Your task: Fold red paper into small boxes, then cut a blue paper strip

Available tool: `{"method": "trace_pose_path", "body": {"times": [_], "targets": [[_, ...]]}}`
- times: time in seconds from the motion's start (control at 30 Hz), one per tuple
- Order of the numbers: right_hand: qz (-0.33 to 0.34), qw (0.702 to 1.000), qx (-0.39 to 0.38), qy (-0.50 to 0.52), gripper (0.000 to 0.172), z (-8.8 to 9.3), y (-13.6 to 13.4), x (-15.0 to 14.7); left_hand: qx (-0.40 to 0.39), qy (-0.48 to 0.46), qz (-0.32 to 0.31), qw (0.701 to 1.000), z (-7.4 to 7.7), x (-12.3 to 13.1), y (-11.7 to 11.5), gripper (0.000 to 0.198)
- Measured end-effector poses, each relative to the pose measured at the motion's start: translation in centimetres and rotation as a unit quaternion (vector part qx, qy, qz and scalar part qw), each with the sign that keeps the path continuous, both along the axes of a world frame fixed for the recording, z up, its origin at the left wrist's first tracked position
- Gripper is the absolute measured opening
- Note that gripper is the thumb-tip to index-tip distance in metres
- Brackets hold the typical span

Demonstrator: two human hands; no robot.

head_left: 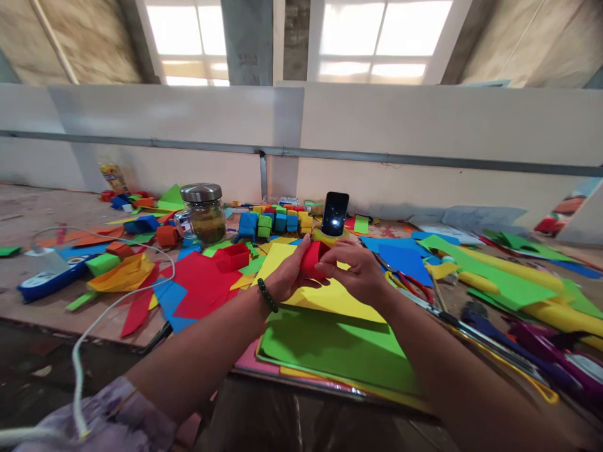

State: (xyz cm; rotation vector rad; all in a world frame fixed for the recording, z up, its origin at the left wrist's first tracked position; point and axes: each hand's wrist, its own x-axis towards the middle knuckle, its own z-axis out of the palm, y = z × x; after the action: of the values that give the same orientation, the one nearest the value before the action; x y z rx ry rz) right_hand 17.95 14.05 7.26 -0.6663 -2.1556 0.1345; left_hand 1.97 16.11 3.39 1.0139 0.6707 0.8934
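Note:
A small red paper box (311, 258) is held up between both hands above the stacked coloured sheets. My left hand (293, 271) wraps round its left side and underside, a dark beaded bracelet at the wrist. With bent fingers, my right hand (355, 267) grips the box's right edge, where an open side seems to show. Beneath the hands lie a yellow sheet (325, 301) and a green sheet (330, 345). To the left, another red folded paper box (230, 257) rests on red paper pieces (202, 282).
Several small coloured paper boxes (280, 223) stand behind the hands, near a phone (335, 213) propped upright. A lidded glass mug (202, 216) is at the left. Scissors (414, 285) lie at the right. A white cable (108, 307) crosses the left side from a blue power strip (54, 279).

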Motion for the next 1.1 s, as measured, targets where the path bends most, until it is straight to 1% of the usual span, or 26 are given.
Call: {"method": "trace_pose_path", "body": {"times": [0.17, 0.27, 0.33, 0.43, 0.67, 0.77, 0.93, 1.1], "targets": [[-0.014, 1.0, 0.008, 0.006, 0.01, 0.3, 0.2, 0.4, -0.025, -0.009, 0.006, 1.0, 0.4, -0.1, 0.0, 0.065], [-0.015, 1.0, -0.005, 0.002, 0.01, 0.5, 0.3, 0.6, -0.038, -0.019, -0.015, 0.999, 0.6, -0.2, 0.1, 0.068], [-0.02, 1.0, 0.002, 0.0, 0.012, 0.5, 0.4, 0.7, -0.044, -0.024, -0.028, 0.998, 0.5, -0.3, 0.1, 0.071], [-0.027, 0.999, 0.019, -0.008, 0.009, 0.3, 0.4, 0.6, -0.051, -0.032, -0.033, 0.998, 0.4, -0.3, 0.1, 0.071], [-0.067, 0.996, 0.047, -0.021, 0.019, -0.2, 0.1, -0.1, -0.047, -0.038, -0.058, 0.996, 0.0, 0.1, 0.3, 0.07], [-0.063, 0.996, 0.068, -0.019, 0.019, -0.3, 0.5, 0.0, -0.046, -0.049, -0.063, 0.996, -0.1, 0.0, 0.4, 0.071], [-0.054, 0.994, 0.094, -0.024, 0.016, -0.5, 1.1, 0.5, -0.053, -0.067, -0.052, 0.995, 0.2, -0.2, 0.4, 0.075], [-0.074, 0.986, 0.141, -0.046, 0.023, -0.8, 0.9, 0.1, -0.064, -0.108, -0.063, 0.99, 0.4, -0.4, 0.2, 0.068]]}}
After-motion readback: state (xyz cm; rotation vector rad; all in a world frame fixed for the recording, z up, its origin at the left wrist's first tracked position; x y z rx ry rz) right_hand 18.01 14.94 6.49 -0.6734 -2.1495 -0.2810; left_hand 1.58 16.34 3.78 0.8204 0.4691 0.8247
